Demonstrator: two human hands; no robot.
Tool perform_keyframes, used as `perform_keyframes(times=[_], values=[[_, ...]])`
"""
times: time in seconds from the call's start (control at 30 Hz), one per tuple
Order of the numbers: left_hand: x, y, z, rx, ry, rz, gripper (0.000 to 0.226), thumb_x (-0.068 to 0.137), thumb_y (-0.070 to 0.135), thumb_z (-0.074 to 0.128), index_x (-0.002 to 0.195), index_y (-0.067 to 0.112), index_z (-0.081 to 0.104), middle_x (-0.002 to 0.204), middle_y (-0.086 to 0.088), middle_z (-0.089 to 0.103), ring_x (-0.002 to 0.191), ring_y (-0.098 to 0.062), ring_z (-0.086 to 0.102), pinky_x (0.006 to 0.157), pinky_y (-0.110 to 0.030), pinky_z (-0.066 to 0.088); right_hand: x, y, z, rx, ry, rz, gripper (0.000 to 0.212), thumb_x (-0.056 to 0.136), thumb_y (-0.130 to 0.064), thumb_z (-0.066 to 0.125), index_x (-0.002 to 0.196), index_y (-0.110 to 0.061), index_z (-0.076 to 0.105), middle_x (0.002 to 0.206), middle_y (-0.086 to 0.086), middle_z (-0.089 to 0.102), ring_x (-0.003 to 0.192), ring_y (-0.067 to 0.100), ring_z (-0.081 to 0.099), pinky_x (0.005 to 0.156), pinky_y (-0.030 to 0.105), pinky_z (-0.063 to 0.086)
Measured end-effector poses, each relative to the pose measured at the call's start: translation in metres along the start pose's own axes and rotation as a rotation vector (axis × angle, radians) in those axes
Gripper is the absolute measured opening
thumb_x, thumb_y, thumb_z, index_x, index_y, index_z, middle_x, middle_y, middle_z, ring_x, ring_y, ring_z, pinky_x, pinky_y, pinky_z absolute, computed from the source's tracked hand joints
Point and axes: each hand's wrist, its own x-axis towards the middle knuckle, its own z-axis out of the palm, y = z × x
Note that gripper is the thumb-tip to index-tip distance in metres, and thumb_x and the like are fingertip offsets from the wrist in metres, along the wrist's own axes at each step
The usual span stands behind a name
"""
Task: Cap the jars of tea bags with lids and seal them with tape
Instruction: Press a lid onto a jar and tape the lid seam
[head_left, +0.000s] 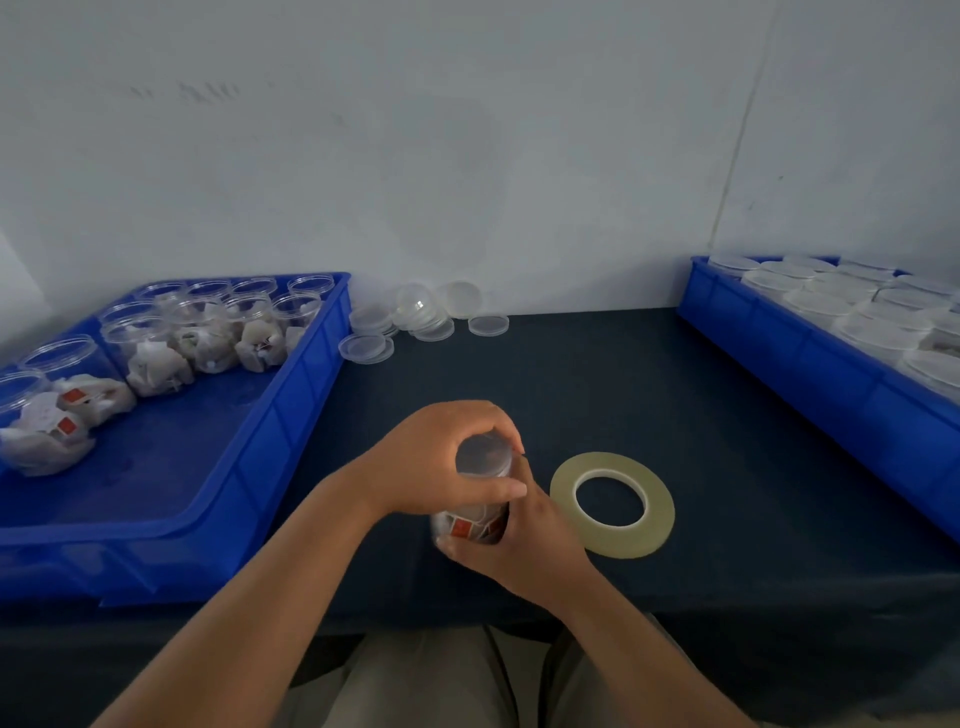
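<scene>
The jar (470, 526) is clasped by the right hand (530, 543), its lid (483, 454) gripped by the left hand (441, 457). The tape (613, 504) is unused; other jars (150, 353) are uncapped.

Curled left hand (441, 460) above right hand (527, 543)

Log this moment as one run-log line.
step: capping | left hand: grips lid on jar | right hand: holds jar body | tape roll: flat on table beside jar
</scene>
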Motion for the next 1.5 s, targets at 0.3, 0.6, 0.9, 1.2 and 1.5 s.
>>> perform_keyframes(times=[0.3,0.6,0.9,1.2,1.5], values=[[-0.011,0.036,0.02,0.31,-0.025,-0.477,0.092,0.084,0.097,0.017,0.162,0.048,0.02,0.173,0.01,0.022,0.159,-0.019,0.022,0.123,-0.052,0.031,0.003,-0.001,0.006,-0.05,-0.022,0.05,0.075,0.07,-0.072,0.075,0.134,-0.048,0.044,0.11,-0.03,0.065,0.098,-0.009,0.065,0.072,0.021,0.057],[-0.003,0.018,0.012,0.386,-0.062,-0.106,0.052,0.083,0.093,0.045,0.107,0.048,0.053,0.112,0.025,0.056,0.104,-0.002,0.055,0.095,-0.031,0.046,0.004,-0.001,0.004,-0.013,-0.039,0.018,0.082,0.071,-0.07,0.082,0.136,-0.051,0.035,0.11,-0.031,0.066,0.093,-0.01,0.068,0.07,0.023,0.061],[-0.009,0.019,-0.007,0.242,-0.15,-0.289,0.073,0.092,0.076,0.053,0.158,0.054,0.029,0.166,0.027,0.025,0.154,0.0,0.021,0.119,-0.037,0.03,0.002,-0.002,0.001,0.008,-0.04,0.074,0.089,0.061,-0.088,0.077,0.134,-0.061,0.035,0.119,-0.037,0.063,0.103,-0.013,0.063,0.08,0.023,0.059],[0.014,0.048,0.04,0.515,0.141,-0.46,0.051,0.091,0.084,0.042,0.111,0.038,0.053,0.108,0.016,0.057,0.101,-0.011,0.058,0.085,-0.037,0.052,0.007,-0.001,0.007,-0.192,-0.021,-0.043,0.053,0.072,-0.064,0.066,0.117,-0.056,0.038,0.117,-0.053,0.039,0.102,-0.023,0.049,0.053,0.014,0.036],[-0.002,0.02,0.012,0.197,0.082,-0.164,0.027,0.09,0.06,0.057,0.112,0.048,0.066,0.115,0.029,0.068,0.111,0.004,0.061,0.094,-0.033,0.056,0.002,-0.004,0.002,-0.017,-0.008,0.073,0.084,0.066,-0.082,0.077,0.135,-0.051,0.041,0.115,-0.038,0.063,0.103,-0.016,0.062,0.076,0.015,0.051]])
